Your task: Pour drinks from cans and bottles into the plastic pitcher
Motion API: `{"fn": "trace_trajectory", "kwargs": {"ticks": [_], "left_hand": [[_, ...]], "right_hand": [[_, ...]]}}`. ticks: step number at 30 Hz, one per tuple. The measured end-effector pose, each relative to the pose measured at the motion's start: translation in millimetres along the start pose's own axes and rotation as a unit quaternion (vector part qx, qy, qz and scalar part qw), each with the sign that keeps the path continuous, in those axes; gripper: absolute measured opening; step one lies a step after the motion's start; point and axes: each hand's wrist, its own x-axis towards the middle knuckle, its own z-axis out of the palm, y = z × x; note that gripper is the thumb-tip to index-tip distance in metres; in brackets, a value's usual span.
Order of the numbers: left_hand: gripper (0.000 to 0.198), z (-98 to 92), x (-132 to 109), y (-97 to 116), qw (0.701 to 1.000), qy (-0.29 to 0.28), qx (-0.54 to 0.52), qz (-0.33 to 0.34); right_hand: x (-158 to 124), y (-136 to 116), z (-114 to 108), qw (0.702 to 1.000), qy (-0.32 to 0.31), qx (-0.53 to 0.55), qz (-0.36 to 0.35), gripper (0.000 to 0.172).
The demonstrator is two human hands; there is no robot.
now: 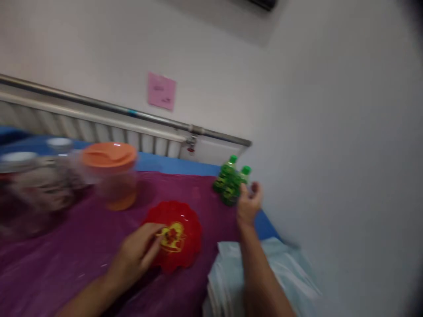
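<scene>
Near the purple cloth's (76, 255) far-right corner, bottles (231, 190) are already standing beside my right hand (250, 204), fingers parted; I'm not telling whether my left hand's (139, 251) pinching the plate (192, 231).

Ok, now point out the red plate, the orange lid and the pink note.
Red plate (193, 235): head view, bare red right side.
Orange lid (109, 155): head view, middle of its top.
Pink note (161, 92): head view, middle of the paper.
</scene>
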Motion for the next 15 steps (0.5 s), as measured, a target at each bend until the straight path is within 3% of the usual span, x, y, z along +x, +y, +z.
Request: {"fn": "trace_trajectory", "kwargs": {"ticks": [3, 5, 8, 11, 13, 15], "left_hand": [[0.02, -2.2, 8.8, 2.0, 0.997, 0.031, 0.038, 0.065], [0.02, -6.2, 13.4, 0.9, 0.994, 0.055, 0.058, 0.08], [0.02, -22.6, 16.3, 8.5, 0.99, 0.094, 0.072, 0.08], [0.021, -62.5, 12.5, 18.8, 0.982, 0.156, 0.093, 0.049], [0.023, -104.0, 9.2, 18.5, 0.964, 0.228, 0.134, -0.009], [0.036, -151.1, 9.6, 11.2, 0.927, 0.308, 0.191, -0.097]], "right_hand": [[-30.8, -55.2, -4.7, 0.994, -0.046, 0.07, -0.063, 0.055], [-60.1, -88.7, -10.0, 0.976, -0.153, 0.073, -0.14, 0.046], [-105.6, -126.3, -18.9, 0.899, -0.313, 0.045, -0.302, 0.04], [-132.8, -142.6, -22.4, 0.83, -0.4, 0.015, -0.388, 0.032], [-138.3, -143.1, -22.2, 0.818, -0.417, -0.003, -0.397, 0.029], [-138.4, -139.3, -21.1, 0.819, -0.417, -0.018, -0.393, 0.028]]}}
